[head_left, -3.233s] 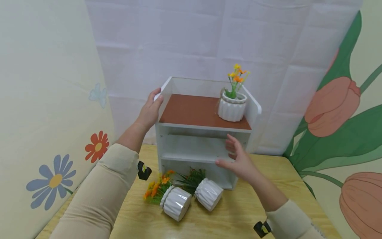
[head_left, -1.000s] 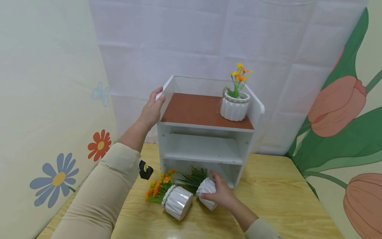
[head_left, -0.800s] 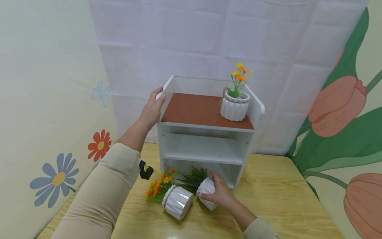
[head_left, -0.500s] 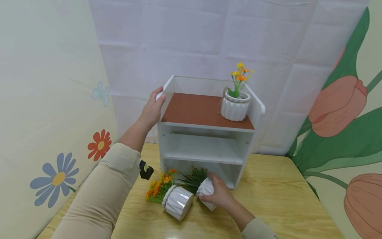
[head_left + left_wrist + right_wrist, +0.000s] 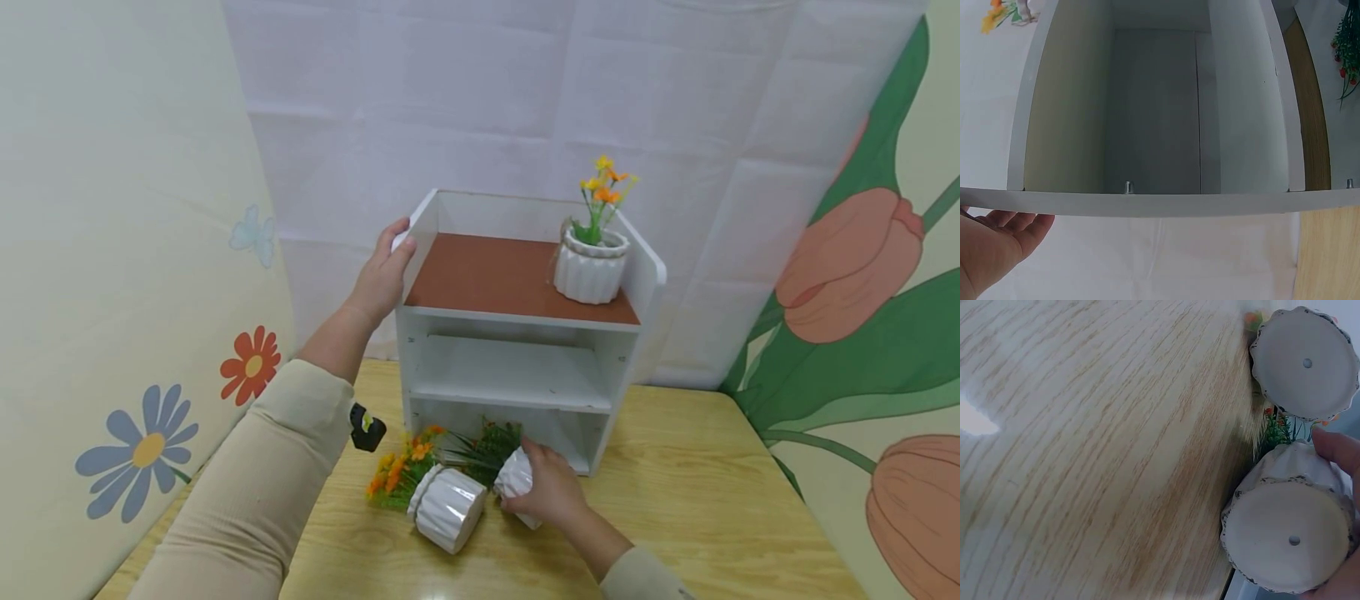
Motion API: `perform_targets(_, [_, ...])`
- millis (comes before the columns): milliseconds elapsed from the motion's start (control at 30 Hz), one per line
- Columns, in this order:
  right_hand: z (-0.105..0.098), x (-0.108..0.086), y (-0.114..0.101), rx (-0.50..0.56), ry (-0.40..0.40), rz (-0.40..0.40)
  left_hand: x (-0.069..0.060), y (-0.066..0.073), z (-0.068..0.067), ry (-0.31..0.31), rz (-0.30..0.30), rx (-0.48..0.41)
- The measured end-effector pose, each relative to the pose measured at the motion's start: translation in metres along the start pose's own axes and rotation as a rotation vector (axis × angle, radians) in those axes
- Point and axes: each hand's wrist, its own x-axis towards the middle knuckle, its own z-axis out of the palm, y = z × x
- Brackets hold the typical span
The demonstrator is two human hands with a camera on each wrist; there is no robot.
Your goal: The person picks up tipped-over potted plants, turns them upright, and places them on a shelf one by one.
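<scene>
My left hand (image 5: 380,275) grips the upper left side panel of a white shelf unit (image 5: 517,318) with a brown top; the left wrist view shows its fingers behind the panel edge. My right hand (image 5: 553,490) is curled round a white fluted pot (image 5: 514,475) lying on its side, its dark green plant (image 5: 491,444) pointing to the shelf. In the right wrist view the base of that pot (image 5: 1285,534) faces the camera, with fingers along its right side. Another white pot (image 5: 447,508) lies tipped beside it, its orange and yellow flowers (image 5: 397,471) pointing left.
An upright white pot (image 5: 590,271) with yellow and orange flowers stands at the right of the brown top. A wooden table (image 5: 675,467) carries the shelf. Behind hangs a pale cloth (image 5: 480,100); flower-patterned walls stand on both sides.
My right hand has come down from in front of the middle shelf to the plant pot on the right, and its fingers have closed round it. My left hand has stayed on the side panel.
</scene>
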Motion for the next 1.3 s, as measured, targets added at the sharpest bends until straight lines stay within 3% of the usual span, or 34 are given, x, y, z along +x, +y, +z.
perform_targets(433, [0.002,-0.002,0.002,-0.008,0.037,-0.023,0.003,0.000,0.000,0.003,-0.001,0.002])
perform_targets(1300, [0.007,-0.025,0.029,0.078,0.237,-0.097,-0.001,0.000,-0.001,0.001,-0.007,0.004])
